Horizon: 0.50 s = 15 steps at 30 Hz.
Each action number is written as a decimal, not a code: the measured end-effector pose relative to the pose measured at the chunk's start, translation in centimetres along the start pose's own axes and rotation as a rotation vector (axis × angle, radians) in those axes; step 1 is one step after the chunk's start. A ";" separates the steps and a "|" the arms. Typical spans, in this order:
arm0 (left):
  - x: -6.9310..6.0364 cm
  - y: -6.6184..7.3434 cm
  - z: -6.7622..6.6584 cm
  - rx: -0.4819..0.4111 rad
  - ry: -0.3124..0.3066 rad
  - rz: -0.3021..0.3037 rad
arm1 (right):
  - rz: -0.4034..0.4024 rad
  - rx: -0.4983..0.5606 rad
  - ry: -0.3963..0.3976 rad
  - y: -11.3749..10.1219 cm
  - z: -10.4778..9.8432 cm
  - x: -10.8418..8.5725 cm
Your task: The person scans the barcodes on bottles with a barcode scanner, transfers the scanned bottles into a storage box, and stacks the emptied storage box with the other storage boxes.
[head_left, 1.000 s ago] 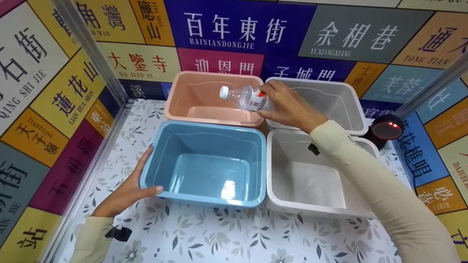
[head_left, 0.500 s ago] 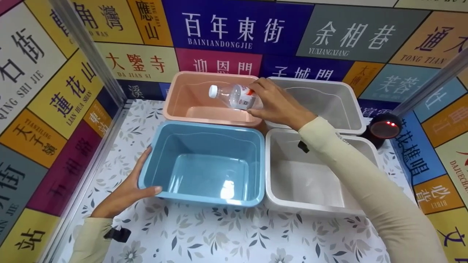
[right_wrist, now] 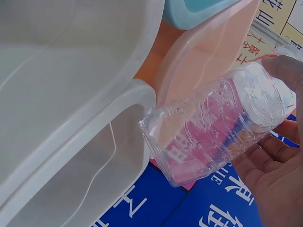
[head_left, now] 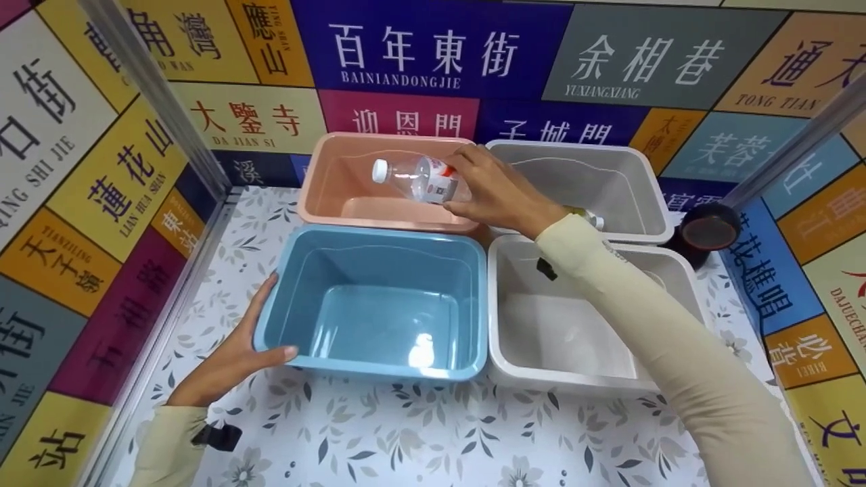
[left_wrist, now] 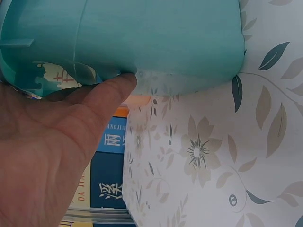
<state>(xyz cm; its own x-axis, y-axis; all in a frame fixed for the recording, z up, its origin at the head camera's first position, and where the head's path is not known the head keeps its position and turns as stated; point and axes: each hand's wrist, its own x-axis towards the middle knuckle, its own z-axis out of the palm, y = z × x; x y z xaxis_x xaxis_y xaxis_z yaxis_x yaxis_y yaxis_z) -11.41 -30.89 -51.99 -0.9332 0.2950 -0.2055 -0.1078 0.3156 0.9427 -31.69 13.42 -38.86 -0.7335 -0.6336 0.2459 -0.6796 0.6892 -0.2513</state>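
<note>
Over the pink bin (head_left: 325, 213), my right hand (head_left: 497, 189) grips a clear plastic bottle (head_left: 414, 181) near its base end, thumb and fingers round it. The bottle lies nearly level, its white cap pointing left, with a red and white label. In the right wrist view, the clear bottle (right_wrist: 203, 127) has its ribbed base towards the camera and looks see-through. My left hand (head_left: 226, 355) rests at the left front corner of the blue bin (head_left: 372, 368), thumb on the front rim and fingers along the outer left wall. Part of those fingers is hidden in the head view.
A grey bin (head_left: 649, 176) stands at back right; a small bottle (head_left: 590, 218) with a white cap shows inside it, partly behind my right wrist. At front right is a white bin (head_left: 541, 372). A dark round device (head_left: 707, 233) stands beside them. Printed panels (head_left: 433, 51) enclose the table.
My right hand has moved left with the plastic bottle, further over the pink bin. The small bottle in the grey bin has come into view. My left hand stays put.
</note>
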 end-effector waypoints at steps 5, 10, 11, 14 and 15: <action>-0.1 0.0 0.1 0.019 0.005 0.000 | -0.010 0.004 0.001 -0.2 0.2 0.4; -0.1 0.0 0.0 0.007 -0.001 0.007 | -0.043 -0.008 0.025 -0.2 0.3 0.9; -0.1 0.0 0.0 0.006 -0.003 0.006 | -0.048 -0.008 0.029 -0.2 0.4 1.0; -0.1 0.1 0.0 0.015 -0.002 0.005 | -0.057 -0.007 0.031 -0.4 0.4 1.2; -0.1 0.1 0.0 0.020 -0.002 0.004 | -0.055 -0.009 0.028 -0.4 0.5 1.2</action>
<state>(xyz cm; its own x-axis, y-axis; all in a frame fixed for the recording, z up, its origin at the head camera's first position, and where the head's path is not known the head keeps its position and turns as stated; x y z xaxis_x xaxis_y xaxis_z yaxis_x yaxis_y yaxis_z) -11.36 -30.89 -51.91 -0.9328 0.2979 -0.2027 -0.0975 0.3328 0.9379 -32.32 12.18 -38.89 -0.6942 -0.6607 0.2856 -0.7189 0.6568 -0.2279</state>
